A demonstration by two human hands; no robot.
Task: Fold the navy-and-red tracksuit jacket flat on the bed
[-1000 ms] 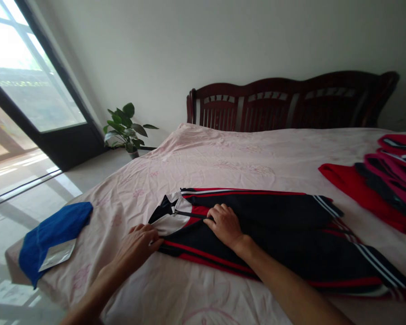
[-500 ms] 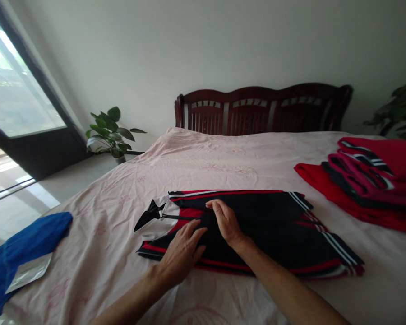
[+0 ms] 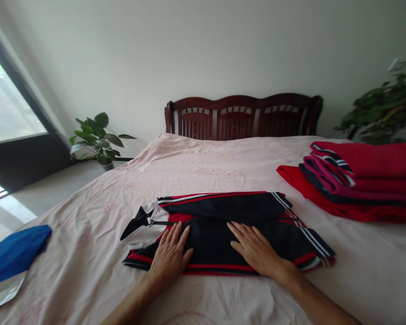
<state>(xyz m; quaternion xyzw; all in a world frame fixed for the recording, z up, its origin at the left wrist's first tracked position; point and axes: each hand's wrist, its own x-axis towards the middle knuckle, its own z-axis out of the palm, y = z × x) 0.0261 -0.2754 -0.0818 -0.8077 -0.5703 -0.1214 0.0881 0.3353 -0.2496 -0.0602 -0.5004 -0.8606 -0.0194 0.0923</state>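
the left hand (image 3: 169,256) and right hand (image 3: 257,251) rest flat, fingers slightly parted and gripping nothing, on the dark jacket (image 3: 208,241) beneath them, so a sideways drag could bunch its cloth or skew the striped sleeve (image 3: 219,204) just beyond the fingertips.

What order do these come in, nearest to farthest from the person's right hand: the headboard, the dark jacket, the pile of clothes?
1. Dark jacket: on the bed, right under the right hand.
2. Pile of clothes: on the bed, off to the right.
3. Headboard: at the bed's far end.
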